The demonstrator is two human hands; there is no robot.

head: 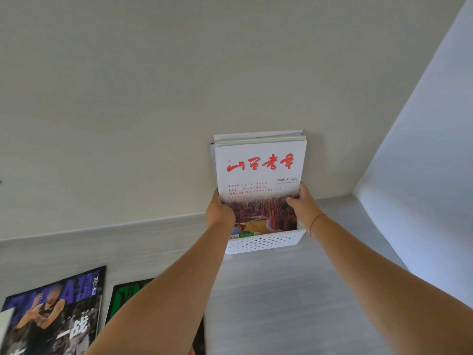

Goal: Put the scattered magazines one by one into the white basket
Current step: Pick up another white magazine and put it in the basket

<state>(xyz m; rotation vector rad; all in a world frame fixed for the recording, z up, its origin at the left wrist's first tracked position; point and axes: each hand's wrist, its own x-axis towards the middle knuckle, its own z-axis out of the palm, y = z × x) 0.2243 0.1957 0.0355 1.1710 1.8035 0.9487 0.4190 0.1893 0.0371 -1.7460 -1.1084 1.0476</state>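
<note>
A white perforated basket (263, 243) stands on the grey table against the back wall. Several magazines stand upright in it. The front one is a white magazine with red calligraphy and a landscape photo (259, 175); its lower edge is inside the basket. My left hand (219, 211) grips its left edge and my right hand (304, 204) grips its right edge. A blue basketball magazine (55, 313) lies flat at the lower left. Beside it lies a black and green magazine (125, 294), partly hidden under my left forearm.
The grey table (294, 290) runs along a cream wall (153, 98). A second wall (422, 149) closes the corner on the right, close to the basket. A red string is tied around my right wrist.
</note>
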